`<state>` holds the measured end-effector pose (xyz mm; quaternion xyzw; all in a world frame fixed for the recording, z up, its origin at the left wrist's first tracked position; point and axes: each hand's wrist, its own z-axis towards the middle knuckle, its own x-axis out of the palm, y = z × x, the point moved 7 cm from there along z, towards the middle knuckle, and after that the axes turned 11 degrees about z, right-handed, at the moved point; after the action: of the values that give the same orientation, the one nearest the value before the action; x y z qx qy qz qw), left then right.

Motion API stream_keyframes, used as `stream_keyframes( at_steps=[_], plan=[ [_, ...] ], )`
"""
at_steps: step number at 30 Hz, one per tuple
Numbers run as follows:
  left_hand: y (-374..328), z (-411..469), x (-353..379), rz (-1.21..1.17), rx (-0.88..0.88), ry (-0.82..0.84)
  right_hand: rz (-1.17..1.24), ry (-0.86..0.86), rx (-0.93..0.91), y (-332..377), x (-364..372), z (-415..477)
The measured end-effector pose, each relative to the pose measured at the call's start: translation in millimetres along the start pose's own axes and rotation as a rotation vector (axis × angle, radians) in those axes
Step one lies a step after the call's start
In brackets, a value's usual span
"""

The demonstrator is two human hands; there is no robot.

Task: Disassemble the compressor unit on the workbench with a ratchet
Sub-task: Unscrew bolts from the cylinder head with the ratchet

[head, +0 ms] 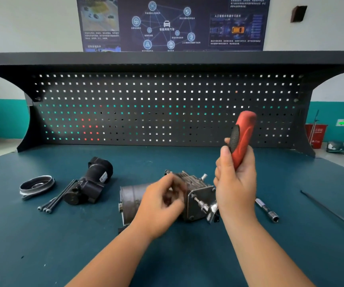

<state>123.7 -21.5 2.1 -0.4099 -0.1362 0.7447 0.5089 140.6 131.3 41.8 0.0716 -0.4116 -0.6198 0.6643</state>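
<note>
Removed: pulley ring (37,184), long bolts (57,196) and black housing (90,182) lie on the bench (42,245), left.
Left hand (162,201): on the compressor (196,193), fingers curled and blurred; can't tell the grip.
Compressor: mid-bench, end plate still bolted. I'd say roughly half done.
Right hand (236,183): wrapped round the ratchet (242,137) handle, head at an end-plate bolt.
Unclear: socket seating; screwdriver (330,212) cut off on the right.

Right of the middle, the ratchet handle (241,139) is showing red with a black patch. The table (42,235) is looking blue-green, the board (167,122) black with square holes.
</note>
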Motion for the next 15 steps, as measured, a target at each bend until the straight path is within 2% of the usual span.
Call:
stream_keyframes(
  at_steps=[2,4,9,15],
  plan=[
    [20.3,-5.6,15.5,-0.008,-0.284,0.191,-0.022,0.013,-0.019,1.2,0.9,-1.6],
    [31.6,-17.7,36.0,0.001,-0.458,0.361,-0.023,-0.001,-0.022,0.8,-1.2,-2.5],
    [27.2,-25.3,64.5,-0.372,-0.691,0.253,-0.050,-0.039,-0.002,0.5,-2.9,-5.8],
    [20.9,-31.5,72.4,-0.524,-0.778,0.111,-0.035,-0.007,0.034,-0.7,0.6,-7.8]
  ],
)
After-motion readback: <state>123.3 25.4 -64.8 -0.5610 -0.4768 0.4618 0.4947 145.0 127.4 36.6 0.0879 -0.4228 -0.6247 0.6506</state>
